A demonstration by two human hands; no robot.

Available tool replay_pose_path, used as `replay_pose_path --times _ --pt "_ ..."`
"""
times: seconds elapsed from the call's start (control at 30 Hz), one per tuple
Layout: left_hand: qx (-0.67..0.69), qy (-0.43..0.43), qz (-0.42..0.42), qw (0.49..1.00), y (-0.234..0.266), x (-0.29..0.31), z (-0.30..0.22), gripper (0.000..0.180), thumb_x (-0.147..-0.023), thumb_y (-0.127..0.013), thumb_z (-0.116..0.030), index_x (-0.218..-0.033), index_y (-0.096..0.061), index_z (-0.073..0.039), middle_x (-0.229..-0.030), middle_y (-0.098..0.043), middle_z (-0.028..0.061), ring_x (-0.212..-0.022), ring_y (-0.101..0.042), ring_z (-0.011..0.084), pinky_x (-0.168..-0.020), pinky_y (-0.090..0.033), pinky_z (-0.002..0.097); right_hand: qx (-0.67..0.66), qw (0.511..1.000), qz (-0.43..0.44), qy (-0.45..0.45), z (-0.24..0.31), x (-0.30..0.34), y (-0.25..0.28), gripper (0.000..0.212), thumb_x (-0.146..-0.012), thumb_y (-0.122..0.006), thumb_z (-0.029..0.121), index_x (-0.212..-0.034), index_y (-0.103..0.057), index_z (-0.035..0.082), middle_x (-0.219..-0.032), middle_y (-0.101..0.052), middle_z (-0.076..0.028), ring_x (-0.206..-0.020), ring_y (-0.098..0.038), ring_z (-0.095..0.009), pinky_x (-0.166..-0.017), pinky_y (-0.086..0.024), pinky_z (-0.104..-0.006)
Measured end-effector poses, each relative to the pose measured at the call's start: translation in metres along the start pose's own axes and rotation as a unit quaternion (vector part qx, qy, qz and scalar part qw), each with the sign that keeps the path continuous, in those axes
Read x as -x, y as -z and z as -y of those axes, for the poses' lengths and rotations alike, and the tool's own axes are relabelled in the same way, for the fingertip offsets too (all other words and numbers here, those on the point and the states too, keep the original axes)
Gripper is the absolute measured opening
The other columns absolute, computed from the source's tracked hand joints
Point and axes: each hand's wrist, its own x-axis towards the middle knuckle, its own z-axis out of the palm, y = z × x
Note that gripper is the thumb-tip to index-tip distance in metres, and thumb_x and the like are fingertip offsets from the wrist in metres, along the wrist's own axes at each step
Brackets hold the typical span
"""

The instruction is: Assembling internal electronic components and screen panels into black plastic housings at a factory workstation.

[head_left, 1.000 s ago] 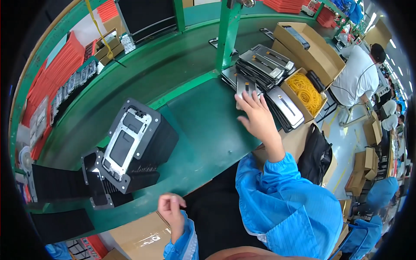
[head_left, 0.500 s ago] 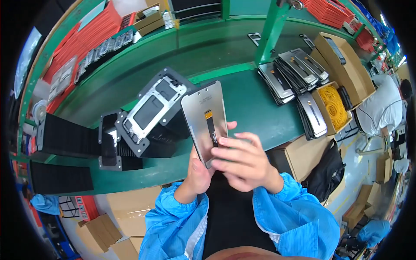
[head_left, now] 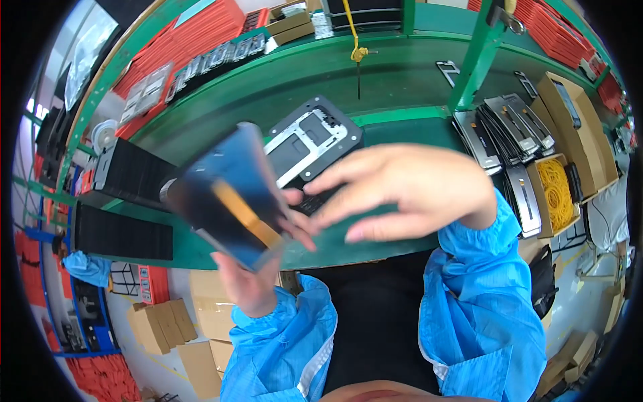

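My left hand (head_left: 251,288) grips the lower edge of a phone screen panel (head_left: 201,194), held tilted above the bench. The panel looks dark and bluish and is smeared by motion. An orange flex cable (head_left: 241,211) runs slantwise along it. My right hand (head_left: 408,191) is in the air right of the panel, fingers spread and blurred, with nothing visible in them. Beyond the hands, a silver phone frame (head_left: 295,149) lies in a dark grey fixture plate (head_left: 345,134), its near part hidden by the panel and my right hand.
Stacked screen panels (head_left: 512,130) lie at the right, by a carton of yellow bands (head_left: 558,194) and a larger cardboard box (head_left: 583,144). Black stacks (head_left: 124,231) fill the bench's left end. A green post (head_left: 477,63) rises behind, and a yellow cord (head_left: 351,27) hangs down.
My left hand has moved left with the panel and tilted it. My right hand has let go of the panel, moved up and right, and spread its fingers. The view has shifted leftward.
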Motion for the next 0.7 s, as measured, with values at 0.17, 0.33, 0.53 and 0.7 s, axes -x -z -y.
replay_pose_path --times 0.17,0.33,0.53,0.7 --pt "-0.346 -0.172 -0.169 0.907 0.022 -0.018 -0.027 0.074 -0.097 -0.066 -0.051 -0.151 -0.050 -0.004 -0.139 -0.059 0.0199 -0.120 -0.063 0.0342 -0.111 -0.044 0.0547 0.126 0.984 -0.128 0.007 -0.016 -0.017 0.031 0.029 -0.100 -0.068 0.015 -0.124 -0.072 0.000 -0.118 -0.074 -0.017 -0.103 -0.074 -0.026 -0.091 -0.058 -0.0347" --pt "-0.567 -0.062 -0.120 0.812 0.036 -0.051 -0.027 0.082 -0.086 -0.082 -0.025 -0.157 -0.046 -0.007 -0.131 -0.063 0.0156 -0.123 -0.061 0.0314 -0.123 -0.025 0.0596 0.073 0.949 -0.243 -0.185 -0.050 -0.012 0.034 0.029 -0.105 -0.064 0.021 -0.119 -0.073 -0.003 -0.115 -0.075 -0.015 -0.105 -0.072 -0.021 -0.091 -0.057 -0.0351" --pt "-0.661 -0.045 -0.030 0.748 0.029 -0.081 -0.013 0.082 -0.087 -0.082 -0.025 -0.158 -0.045 -0.010 -0.127 -0.064 0.0148 -0.122 -0.062 0.0328 -0.125 -0.018 0.0621 0.078 0.941 -0.218 -0.248 -0.085 -0.008 0.043 0.042 -0.109 -0.055 0.033 -0.124 -0.070 -0.004 -0.113 -0.076 -0.016 -0.104 -0.071 -0.021 -0.090 -0.057 -0.0357" --pt "-0.675 -0.038 -0.011 0.737 0.024 -0.097 -0.006 0.081 -0.087 -0.081 -0.027 -0.158 -0.045 -0.011 -0.128 -0.065 0.0147 -0.121 -0.063 0.0336 -0.125 -0.018 0.0648 0.127 0.931 -0.114 -0.322 -0.098 -0.001 0.044 0.051 -0.110 -0.052 0.042 -0.128 -0.068 -0.003 -0.115 -0.074 -0.019 -0.103 -0.071 -0.030 -0.092 -0.056 -0.0389"
